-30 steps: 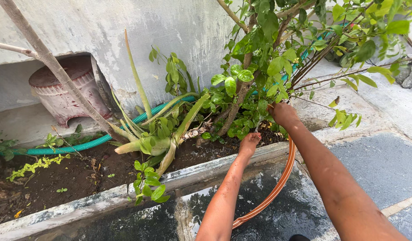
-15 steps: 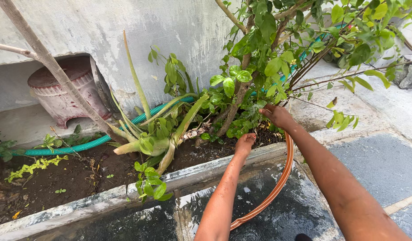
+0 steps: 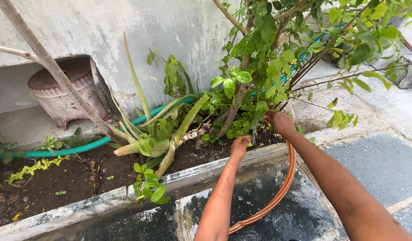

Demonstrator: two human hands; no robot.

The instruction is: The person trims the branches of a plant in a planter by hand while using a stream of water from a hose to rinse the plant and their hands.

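Orange hose [image 3: 277,196] is curving up from the wet pavement [image 3: 371,165] over the concrete curb [image 3: 201,172] into the garden bed, its end sitting in the right hand [image 3: 279,122], which is closing around it at the leafy shrub [image 3: 259,67] base. Left hand [image 3: 240,145] is reaching into the soil [image 3: 81,172] just beside it, fingers curled; cannot tell if gripping anything. Green corrugated hose [image 3: 81,146] is lying along the bed behind an aloe plant [image 3: 156,138]. Pinkish upturned pot [image 3: 63,91] is sitting in the wall niche at left.
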